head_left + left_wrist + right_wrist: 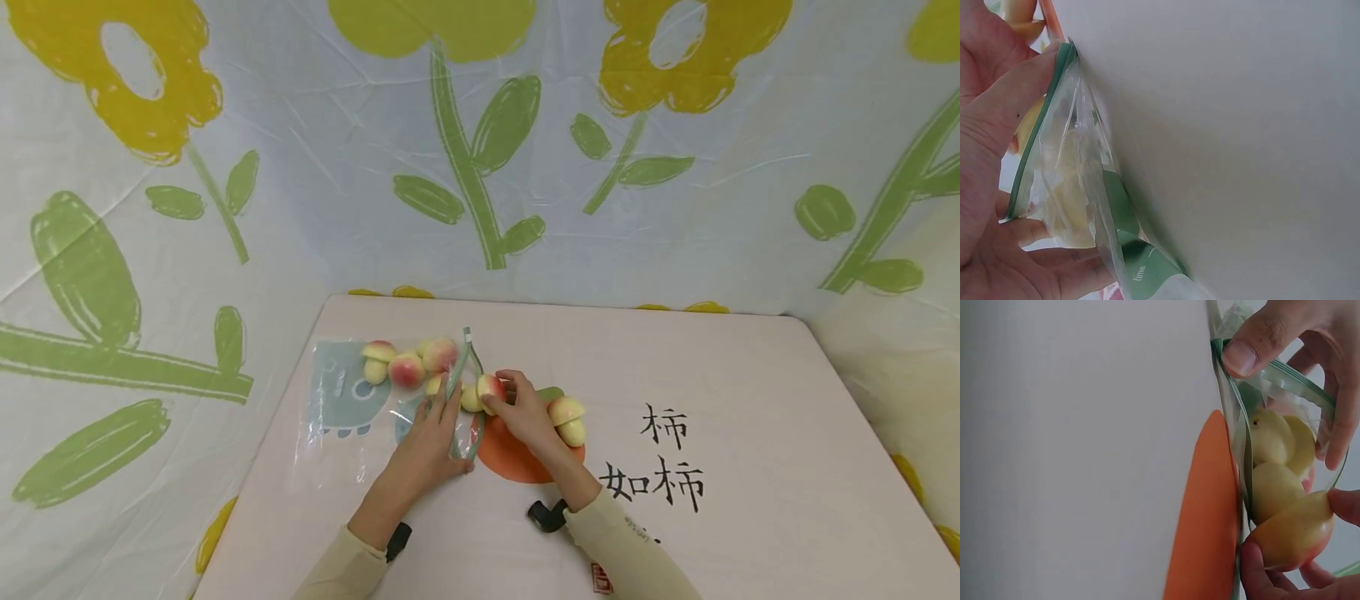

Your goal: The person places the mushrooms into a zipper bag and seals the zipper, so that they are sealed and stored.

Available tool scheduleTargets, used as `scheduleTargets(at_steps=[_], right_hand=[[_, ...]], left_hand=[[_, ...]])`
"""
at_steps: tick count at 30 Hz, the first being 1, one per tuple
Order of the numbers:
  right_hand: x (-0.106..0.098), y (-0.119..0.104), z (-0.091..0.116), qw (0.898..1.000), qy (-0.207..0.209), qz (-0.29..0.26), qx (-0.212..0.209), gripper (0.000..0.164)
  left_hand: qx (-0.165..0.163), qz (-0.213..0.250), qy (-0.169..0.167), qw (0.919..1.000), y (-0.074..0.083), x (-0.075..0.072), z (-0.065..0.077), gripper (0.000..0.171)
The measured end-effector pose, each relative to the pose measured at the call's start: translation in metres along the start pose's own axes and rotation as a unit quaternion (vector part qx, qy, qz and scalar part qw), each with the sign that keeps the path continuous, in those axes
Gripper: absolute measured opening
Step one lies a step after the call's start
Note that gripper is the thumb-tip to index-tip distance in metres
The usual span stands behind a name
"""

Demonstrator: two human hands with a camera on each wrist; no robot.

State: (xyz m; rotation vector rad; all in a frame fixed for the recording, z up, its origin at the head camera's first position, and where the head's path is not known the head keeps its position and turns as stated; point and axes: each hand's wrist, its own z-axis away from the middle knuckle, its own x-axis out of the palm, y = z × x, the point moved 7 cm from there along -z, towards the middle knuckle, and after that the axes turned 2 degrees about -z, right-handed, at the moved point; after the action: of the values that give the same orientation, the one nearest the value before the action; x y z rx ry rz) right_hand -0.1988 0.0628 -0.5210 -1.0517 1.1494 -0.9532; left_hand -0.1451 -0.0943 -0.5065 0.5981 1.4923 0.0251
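A clear zip bag (352,446) with a green zip edge (1034,140) lies on the table, its mouth facing right. Several toy mushrooms (407,370), with pale yellow stems and red-blushed caps, are inside. My left hand (423,446) holds the mouth apart, thumb at the near corner of the zip and fingers along the far side. Between right thumb and fingers, my right hand (532,417) grips another toy mushroom (1294,531) by its cap at the bag's mouth, its stem pointing inward. One more mushroom (567,410) lies on the table beyond the right forearm.
The pale pink tablecloth (757,392) carries a printed orange persimmon (517,458) and black written characters (663,483). Black wrist-worn devices show at the right wrist (547,517) and left wrist (399,542). A flower-printed curtain (570,242) stands behind the table.
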Motion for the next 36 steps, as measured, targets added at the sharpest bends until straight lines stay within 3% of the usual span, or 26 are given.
scheduleTargets(at_steps=[7,14,27,36], right_hand=[[0.006,-0.004,-0.002,1.0,-0.005,-0.008,-0.019,0.055],[0.007,-0.001,-0.005,1.0,0.013,0.002,-0.012,0.055],[0.008,-0.004,-0.01,0.999,0.021,0.003,-0.043,0.04],[0.009,-0.005,-0.013,0.999,0.026,0.003,-0.04,0.038]], left_hand=[[0.0,-0.01,0.007,0.9999,0.001,-0.001,0.0,0.128],[0.0,-0.02,0.007,0.9998,0.001,-0.002,0.001,0.128],[0.004,-0.029,0.013,0.9995,0.0,-0.004,0.003,0.129],[0.012,-0.037,0.018,0.9991,0.001,-0.004,0.002,0.13]])
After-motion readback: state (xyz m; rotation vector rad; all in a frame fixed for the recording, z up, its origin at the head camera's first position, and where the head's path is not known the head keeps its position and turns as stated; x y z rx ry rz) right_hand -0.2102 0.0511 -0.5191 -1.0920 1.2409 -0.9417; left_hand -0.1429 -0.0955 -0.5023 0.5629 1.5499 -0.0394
